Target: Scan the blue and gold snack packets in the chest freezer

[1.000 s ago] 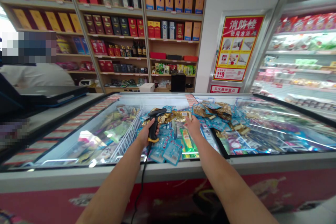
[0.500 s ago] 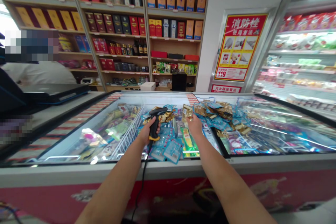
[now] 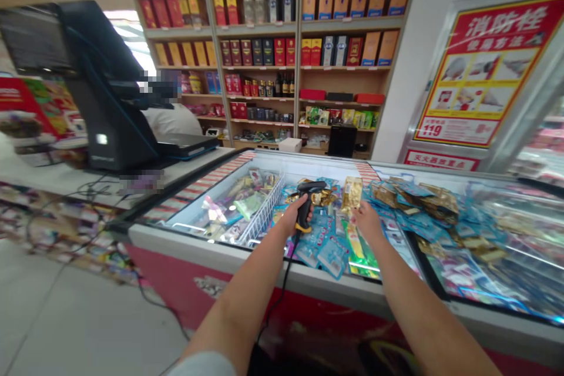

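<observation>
My left hand (image 3: 296, 216) is wrapped round the grip of a black and yellow barcode scanner (image 3: 304, 202), its head pointing right and its cable trailing down over the freezer's front. Between the fingers of my right hand (image 3: 368, 224) a gold foil packet (image 3: 352, 192) is held up by its lower end. Blue packets (image 3: 333, 255) lie on the freezer lid below the scanner, with gold ones behind it. Right of my right hand spreads a heap of blue and gold packets (image 3: 416, 200). A green and yellow package (image 3: 359, 249) shows under my right wrist.
The chest freezer (image 3: 189, 247) holds bagged goods and a white wire basket (image 3: 264, 214). On the left counter stands a black checkout terminal (image 3: 110, 88), with a person (image 3: 174, 120) partly hidden behind it. Cables (image 3: 145, 288) hang to the floor. Shelves of boxes (image 3: 264, 53) line the back wall.
My view has swung left, bringing in the terminal and floor. The gold packet has turned and now faces the scanner more upright. Both hands keep their hold.
</observation>
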`<state>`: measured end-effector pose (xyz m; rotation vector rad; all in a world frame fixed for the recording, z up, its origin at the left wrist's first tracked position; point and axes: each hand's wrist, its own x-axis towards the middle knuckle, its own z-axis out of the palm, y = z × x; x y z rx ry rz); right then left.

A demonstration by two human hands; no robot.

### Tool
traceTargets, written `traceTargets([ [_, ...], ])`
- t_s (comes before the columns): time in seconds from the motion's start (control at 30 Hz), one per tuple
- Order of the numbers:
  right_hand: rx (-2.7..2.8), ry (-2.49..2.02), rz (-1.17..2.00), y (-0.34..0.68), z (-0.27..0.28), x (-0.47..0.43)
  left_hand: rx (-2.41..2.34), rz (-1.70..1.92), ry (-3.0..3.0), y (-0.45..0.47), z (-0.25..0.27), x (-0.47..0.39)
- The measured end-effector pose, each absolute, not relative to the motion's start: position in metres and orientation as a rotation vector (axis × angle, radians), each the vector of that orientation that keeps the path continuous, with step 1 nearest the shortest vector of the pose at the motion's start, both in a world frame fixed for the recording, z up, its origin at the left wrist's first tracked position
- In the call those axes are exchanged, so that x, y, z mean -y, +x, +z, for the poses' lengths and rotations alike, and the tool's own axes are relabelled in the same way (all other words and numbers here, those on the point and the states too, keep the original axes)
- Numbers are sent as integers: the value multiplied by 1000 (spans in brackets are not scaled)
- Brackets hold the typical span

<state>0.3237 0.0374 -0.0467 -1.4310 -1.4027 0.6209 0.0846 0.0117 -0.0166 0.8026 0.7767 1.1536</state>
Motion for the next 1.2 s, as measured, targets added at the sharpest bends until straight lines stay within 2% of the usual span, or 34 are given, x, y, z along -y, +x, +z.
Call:
traceTargets([
  [0.27, 1284, -1333, 724, 328, -61, -45, -734, 1190, 794, 87, -19, -12],
  [0.67, 1213, -1255, 691, 328, -61, -47, -775, 1171, 782, 87, -11, -6],
  [1.2, 1083, -1166, 810, 318, -50, -46, -768, 1136, 834, 82, -13, -12],
])
